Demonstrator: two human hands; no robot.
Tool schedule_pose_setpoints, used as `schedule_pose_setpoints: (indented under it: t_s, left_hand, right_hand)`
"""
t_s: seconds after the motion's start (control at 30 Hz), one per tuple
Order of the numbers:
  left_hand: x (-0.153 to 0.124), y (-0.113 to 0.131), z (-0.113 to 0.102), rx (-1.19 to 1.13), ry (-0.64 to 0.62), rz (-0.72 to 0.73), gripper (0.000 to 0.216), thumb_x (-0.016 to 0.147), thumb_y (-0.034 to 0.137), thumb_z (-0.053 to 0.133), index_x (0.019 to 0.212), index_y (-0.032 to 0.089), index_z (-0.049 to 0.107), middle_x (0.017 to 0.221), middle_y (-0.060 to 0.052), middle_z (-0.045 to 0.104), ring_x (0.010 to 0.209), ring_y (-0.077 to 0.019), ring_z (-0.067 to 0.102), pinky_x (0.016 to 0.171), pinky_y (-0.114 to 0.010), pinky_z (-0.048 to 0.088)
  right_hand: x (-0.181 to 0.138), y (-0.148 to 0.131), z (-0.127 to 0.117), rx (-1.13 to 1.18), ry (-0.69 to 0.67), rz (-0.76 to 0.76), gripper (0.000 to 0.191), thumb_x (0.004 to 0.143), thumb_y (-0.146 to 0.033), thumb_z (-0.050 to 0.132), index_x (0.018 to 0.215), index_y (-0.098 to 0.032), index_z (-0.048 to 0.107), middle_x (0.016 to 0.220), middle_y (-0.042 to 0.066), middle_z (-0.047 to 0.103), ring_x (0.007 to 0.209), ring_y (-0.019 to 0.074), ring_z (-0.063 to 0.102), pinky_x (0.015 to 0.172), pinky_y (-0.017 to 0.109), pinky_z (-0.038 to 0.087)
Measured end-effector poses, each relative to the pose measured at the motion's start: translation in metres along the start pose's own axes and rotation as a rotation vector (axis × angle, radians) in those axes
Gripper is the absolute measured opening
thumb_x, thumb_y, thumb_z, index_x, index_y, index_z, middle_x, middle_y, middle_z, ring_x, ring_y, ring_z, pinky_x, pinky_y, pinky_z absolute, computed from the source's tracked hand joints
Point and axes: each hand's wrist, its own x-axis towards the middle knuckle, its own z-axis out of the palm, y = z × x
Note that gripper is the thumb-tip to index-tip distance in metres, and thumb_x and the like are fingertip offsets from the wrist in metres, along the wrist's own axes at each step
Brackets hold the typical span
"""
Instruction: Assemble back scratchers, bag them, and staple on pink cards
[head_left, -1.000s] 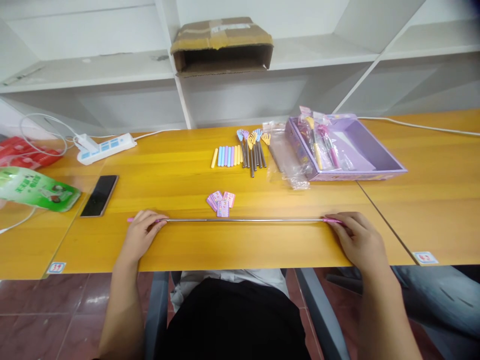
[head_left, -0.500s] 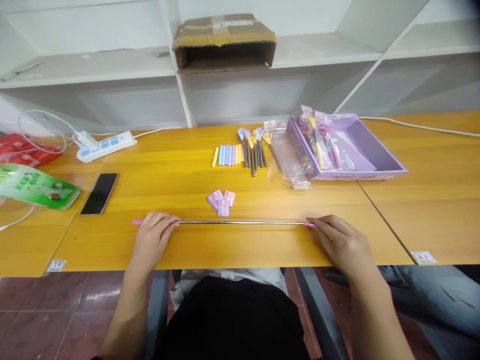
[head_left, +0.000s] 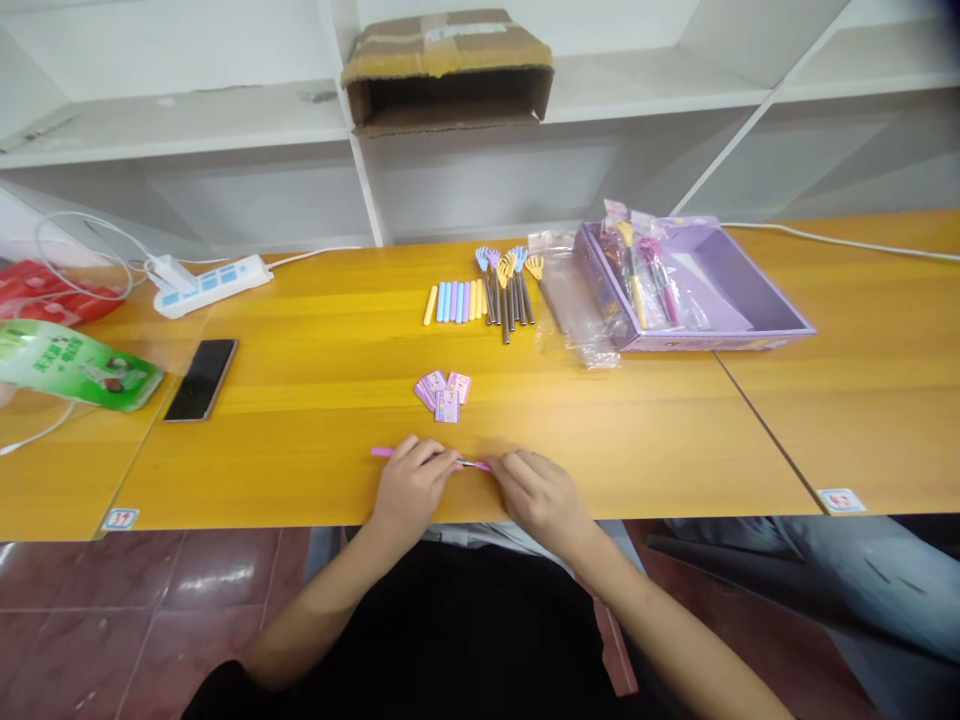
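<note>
A telescopic back scratcher (head_left: 468, 463) with a pink grip and a short bright metal rod lies across my two hands near the table's front edge. My left hand (head_left: 411, 487) is closed round the pink grip, whose end sticks out to the left. On the pink tip at the other end, my right hand (head_left: 541, 500) is closed; its fingers hide the head. Small pink and purple cards (head_left: 446, 405) lie just beyond my hands. Farther back are several back scratchers (head_left: 507, 295) with claw heads and dark rods, beside a row of pastel handle tubes (head_left: 454, 301).
At the right, a purple box (head_left: 720, 340) holds bagged back scratchers, with clear plastic bags (head_left: 574, 300) beside it. A phone (head_left: 201, 380), a green pouch (head_left: 82, 365) and a power strip (head_left: 214, 287) are at the left. A cardboard box (head_left: 450, 70) sits on the shelf.
My hands have come together from wide apart, and the long metal rod between them has slid in to a short stub. Both hands keep their hold on the back scratcher.
</note>
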Motion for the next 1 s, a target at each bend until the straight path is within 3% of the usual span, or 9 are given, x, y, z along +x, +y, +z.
schedule_pose_setpoints:
  t_s: [0.13,0.3,0.67,1.0]
  left_hand:
    - [0.002,-0.003,0.005,-0.005,-0.055,-0.045,0.027,0.112,0.036,0.057,0.117,0.024,0.081,0.098,-0.006,0.077,0.091,-0.0217,0.063,0.084,-0.038,0.051]
    - [0.002,-0.008,0.002,0.006,-0.1,-0.004,0.035,0.113,0.028,0.054,0.14,0.03,0.075,0.098,-0.007,0.072,0.091,-0.0221,0.059,0.083,-0.038,0.051]
    - [0.002,-0.01,0.0,-0.035,-0.132,0.066,0.049,0.109,0.014,0.048,0.143,0.039,0.073,0.101,-0.008,0.065,0.093,-0.022,0.054,0.086,-0.038,0.053]
    - [0.003,-0.007,0.001,-0.038,-0.137,0.019,0.044,0.109,0.014,0.049,0.14,0.033,0.075,0.101,-0.008,0.065,0.092,-0.0231,0.053,0.083,-0.039,0.049]
  right_hand:
    - [0.01,-0.007,0.008,0.104,-0.039,0.119,0.025,0.11,-0.016,0.051,0.122,-0.021,0.072,0.095,0.008,0.068,0.084,0.0224,0.064,0.075,0.038,0.054]
    - [0.011,0.001,0.001,0.206,-0.097,0.182,0.019,0.112,-0.023,0.052,0.115,-0.021,0.071,0.098,0.008,0.065,0.084,0.0206,0.064,0.076,0.036,0.056]
    - [0.014,0.001,-0.003,0.276,-0.117,0.204,0.019,0.112,-0.023,0.053,0.118,-0.022,0.071,0.103,0.009,0.065,0.087,0.0211,0.067,0.078,0.037,0.059]
    - [0.013,0.0,-0.002,0.246,-0.118,0.194,0.02,0.112,-0.024,0.053,0.117,-0.022,0.072,0.103,0.009,0.065,0.089,0.0221,0.066,0.078,0.039,0.059]
